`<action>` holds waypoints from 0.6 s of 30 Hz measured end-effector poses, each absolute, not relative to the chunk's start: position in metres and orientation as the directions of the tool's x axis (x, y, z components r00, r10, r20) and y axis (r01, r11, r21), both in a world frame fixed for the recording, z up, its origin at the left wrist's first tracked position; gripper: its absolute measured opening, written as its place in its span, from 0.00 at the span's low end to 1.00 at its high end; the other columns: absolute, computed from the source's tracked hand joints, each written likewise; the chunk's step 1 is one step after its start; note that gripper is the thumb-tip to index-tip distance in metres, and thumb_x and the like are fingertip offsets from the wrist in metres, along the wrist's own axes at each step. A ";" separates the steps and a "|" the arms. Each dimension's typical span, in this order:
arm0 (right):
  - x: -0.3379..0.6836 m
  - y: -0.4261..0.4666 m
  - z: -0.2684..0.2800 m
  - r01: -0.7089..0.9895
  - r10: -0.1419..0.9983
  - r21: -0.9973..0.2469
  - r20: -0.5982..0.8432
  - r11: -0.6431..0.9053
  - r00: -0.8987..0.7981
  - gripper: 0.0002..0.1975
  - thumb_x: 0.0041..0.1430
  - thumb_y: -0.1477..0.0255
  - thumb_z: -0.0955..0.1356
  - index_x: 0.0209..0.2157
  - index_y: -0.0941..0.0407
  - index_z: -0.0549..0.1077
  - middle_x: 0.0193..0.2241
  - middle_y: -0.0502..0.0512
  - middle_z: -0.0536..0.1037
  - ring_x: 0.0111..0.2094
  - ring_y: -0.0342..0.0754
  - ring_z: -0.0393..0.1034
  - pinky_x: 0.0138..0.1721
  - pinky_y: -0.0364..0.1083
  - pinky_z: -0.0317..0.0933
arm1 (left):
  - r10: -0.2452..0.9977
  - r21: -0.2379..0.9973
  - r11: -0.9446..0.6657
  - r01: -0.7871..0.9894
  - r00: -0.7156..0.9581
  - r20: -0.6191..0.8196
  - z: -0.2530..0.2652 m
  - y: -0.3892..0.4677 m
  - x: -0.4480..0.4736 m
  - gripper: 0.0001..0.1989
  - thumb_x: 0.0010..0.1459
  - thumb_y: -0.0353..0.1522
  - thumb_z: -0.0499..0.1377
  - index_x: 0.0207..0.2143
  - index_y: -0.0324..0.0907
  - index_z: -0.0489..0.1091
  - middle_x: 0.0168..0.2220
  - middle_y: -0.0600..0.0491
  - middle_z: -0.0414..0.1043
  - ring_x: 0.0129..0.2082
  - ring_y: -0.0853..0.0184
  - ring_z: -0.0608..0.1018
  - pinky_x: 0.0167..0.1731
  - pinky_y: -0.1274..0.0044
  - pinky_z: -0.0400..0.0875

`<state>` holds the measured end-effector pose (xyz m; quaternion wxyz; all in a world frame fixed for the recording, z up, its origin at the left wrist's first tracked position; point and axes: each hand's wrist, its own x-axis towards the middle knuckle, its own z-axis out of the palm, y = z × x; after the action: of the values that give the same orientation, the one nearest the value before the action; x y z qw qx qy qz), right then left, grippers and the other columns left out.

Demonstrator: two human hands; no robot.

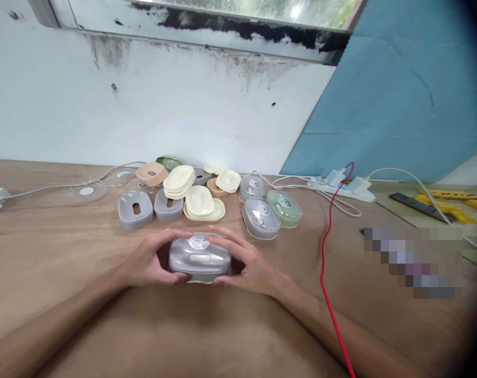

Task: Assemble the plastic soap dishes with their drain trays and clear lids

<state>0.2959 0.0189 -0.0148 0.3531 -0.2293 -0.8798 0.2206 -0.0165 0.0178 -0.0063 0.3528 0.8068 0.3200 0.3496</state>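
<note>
Between my two hands is a grey plastic box (pixel 201 265) with a clear domed lid and a round white sticker. My left hand (pixel 154 260) grips its left end, thumb at the front and fingers along the far side. My right hand (pixel 248 262) wraps the right end, with fingers over the lid's top edge and thumb low at the front. Just beyond stand a similar grey lidded box (pixel 262 218), a green lidded box (pixel 286 209) and a smaller-looking grey one (pixel 252 187). Two grey slotted shells (pixel 136 210) sit further left.
Cream covers (pixel 199 201), a peach slotted shell (pixel 151 174) and a green shell (pixel 170 162) pile up near the wall. Clear lids (pixel 86 191) lie left. A red cable (pixel 324 262) crosses the table's right side from a power strip (pixel 340 189). Yellow items (pixel 448 202) lie far right.
</note>
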 end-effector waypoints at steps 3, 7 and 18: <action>0.294 0.017 -0.012 0.189 0.486 -0.487 0.608 0.853 -0.628 0.43 0.61 0.62 0.80 0.73 0.47 0.63 0.69 0.65 0.70 0.67 0.58 0.71 0.64 0.56 0.71 | 0.787 0.881 -0.443 0.165 0.542 0.294 -0.008 0.017 -0.015 0.34 0.55 0.42 0.75 0.61 0.44 0.73 0.56 0.42 0.81 0.52 0.51 0.85 0.50 0.65 0.82; 0.292 0.013 -0.010 0.199 0.465 -0.435 0.677 0.878 -0.570 0.34 0.69 0.74 0.73 0.72 0.45 0.64 0.64 0.60 0.77 0.60 0.53 0.78 0.58 0.49 0.76 | 0.797 0.900 -0.411 0.145 0.537 0.278 -0.009 0.016 -0.016 0.35 0.60 0.53 0.69 0.63 0.45 0.73 0.57 0.42 0.80 0.51 0.50 0.84 0.48 0.65 0.82; 0.335 0.046 0.002 0.733 0.640 -0.367 0.759 0.572 -0.119 0.27 0.64 0.63 0.75 0.64 0.47 0.74 0.52 0.61 0.80 0.43 0.56 0.79 0.29 0.48 0.74 | 0.826 0.660 -0.564 0.497 0.343 0.448 -0.010 0.022 -0.028 0.21 0.74 0.45 0.57 0.64 0.49 0.67 0.59 0.47 0.76 0.51 0.56 0.79 0.52 0.66 0.73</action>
<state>0.3352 0.0458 0.0016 0.4784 -0.4598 -0.7465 -0.0488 -0.0282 0.0216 -0.0100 0.2093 0.7923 0.4173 0.3929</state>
